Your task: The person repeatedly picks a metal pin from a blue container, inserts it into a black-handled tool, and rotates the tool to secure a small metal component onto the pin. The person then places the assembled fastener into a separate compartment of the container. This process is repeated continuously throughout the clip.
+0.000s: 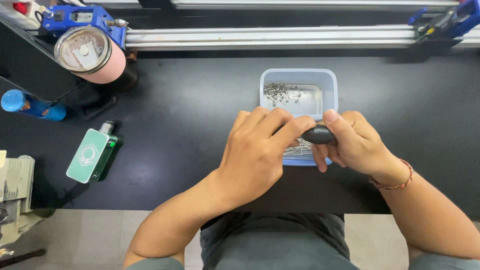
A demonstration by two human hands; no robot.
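A pale blue plastic tray (332,85) stands on the black table (190,130), with a pile of small metal parts (278,93) in its far left corner and thin metal pins (298,149) at its near end. My right hand (351,142) grips a black oval tool handle (319,134) over the tray's near edge. My left hand (260,150) is curled beside it, fingertips meeting the handle's left end above the pins. What the left fingers pinch is hidden.
A pink tumbler with a clear lid (89,54) stands at the far left. Near it lie a blue cylinder (30,105) and a green boxy device (94,155). An aluminium rail (270,37) with blue clamps runs along the back.
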